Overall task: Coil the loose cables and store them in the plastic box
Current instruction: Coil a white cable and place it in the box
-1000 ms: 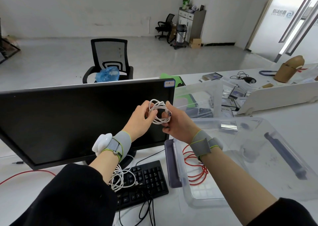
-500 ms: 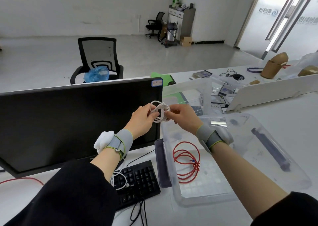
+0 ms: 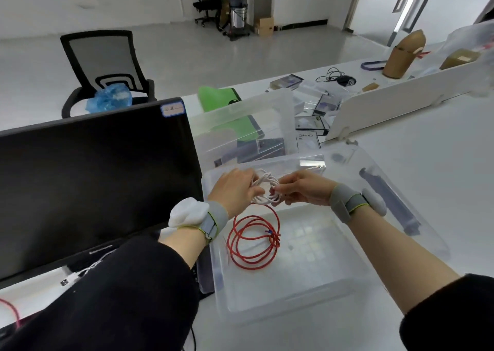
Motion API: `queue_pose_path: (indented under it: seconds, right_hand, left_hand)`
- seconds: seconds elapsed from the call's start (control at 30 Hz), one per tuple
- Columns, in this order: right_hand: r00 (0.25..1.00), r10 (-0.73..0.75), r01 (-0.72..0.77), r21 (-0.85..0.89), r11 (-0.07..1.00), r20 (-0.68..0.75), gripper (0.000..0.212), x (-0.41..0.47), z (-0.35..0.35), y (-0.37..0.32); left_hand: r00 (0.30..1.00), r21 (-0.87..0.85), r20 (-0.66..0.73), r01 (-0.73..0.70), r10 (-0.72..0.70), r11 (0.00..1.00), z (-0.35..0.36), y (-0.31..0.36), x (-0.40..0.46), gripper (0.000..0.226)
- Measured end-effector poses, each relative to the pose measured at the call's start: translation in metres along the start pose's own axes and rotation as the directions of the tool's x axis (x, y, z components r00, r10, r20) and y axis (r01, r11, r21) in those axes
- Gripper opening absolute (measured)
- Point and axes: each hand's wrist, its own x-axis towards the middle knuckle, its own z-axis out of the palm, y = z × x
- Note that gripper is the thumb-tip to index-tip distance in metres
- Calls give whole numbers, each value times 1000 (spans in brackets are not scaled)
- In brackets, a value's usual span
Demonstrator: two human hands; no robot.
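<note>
A small coil of white cable hangs between both hands, just above the far end of the clear plastic box. My left hand pinches its left side and my right hand pinches its right side. Inside the box, on its floor, lies a coiled red cable. Another white cable peeks out under my left sleeve by the monitor's base, mostly hidden. A red cable end shows at the far left edge.
A black monitor stands left of the box. The box's clear lid leans at its right. A second clear container with boxes sits behind. A white divider crosses the desk at right. An office chair stands beyond.
Both hands have carried the white coil down and to the right, from in front of the monitor to over the plastic box. The view has tilted down towards the box.
</note>
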Motion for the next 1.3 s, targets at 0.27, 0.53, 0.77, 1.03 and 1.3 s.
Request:
queue_pose_path:
  seconds: [0.27, 0.53, 0.77, 1.03, 1.3]
  right_hand:
    - [913, 361, -407, -353, 842, -191, 19, 44, -39, 76]
    - [883, 379, -469, -565, 678, -278, 25, 85, -39, 125]
    - [876, 302, -467, -505, 726, -376, 25, 103, -31, 135]
    - [843, 306, -509, -472, 720, -442, 36, 83, -28, 113]
    - [910, 164, -378, -600, 705, -380, 29, 53, 15, 36]
  left_hand:
    - [956, 263, -268, -43, 116, 964, 29, -15, 22, 36]
    - [982, 321, -156, 149, -103, 935, 51, -31, 51, 49]
    - [984, 442, -156, 145, -84, 885, 56, -31, 48, 62]
    - [995, 355, 8, 92, -102, 930, 39, -30, 47, 78]
    - [999, -58, 25, 23, -22, 998, -3, -38, 0, 42]
